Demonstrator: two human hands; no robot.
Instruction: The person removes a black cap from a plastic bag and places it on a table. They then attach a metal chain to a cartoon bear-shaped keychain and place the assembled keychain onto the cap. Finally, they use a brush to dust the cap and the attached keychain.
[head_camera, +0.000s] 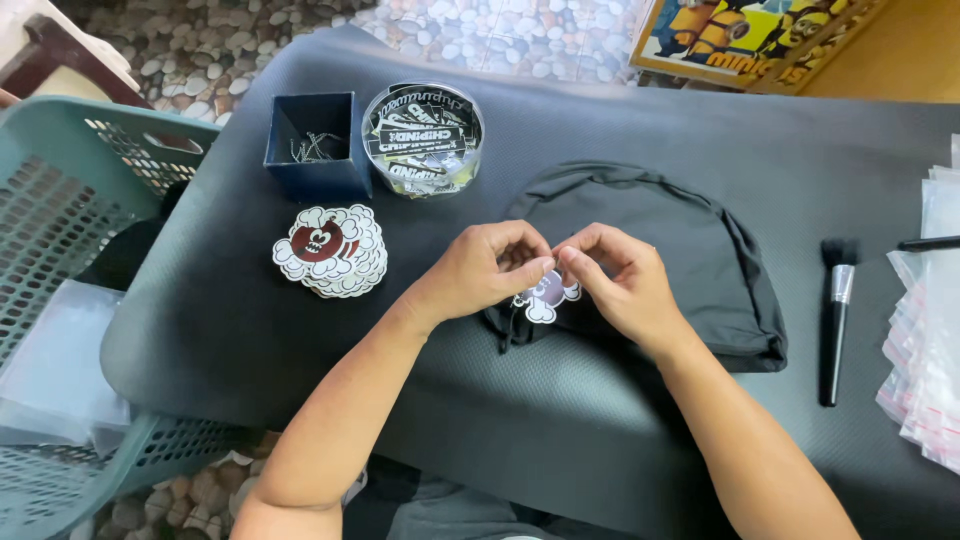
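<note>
Matt dark cloth cap (660, 240), glossy paper tag (546, 295), perforated plastic basket (60, 200).

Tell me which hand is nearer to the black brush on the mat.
Right. The right hand sits on the dark cap, left of the black brush with cap fabric between. The left hand is farther left, beyond the right one.
</note>
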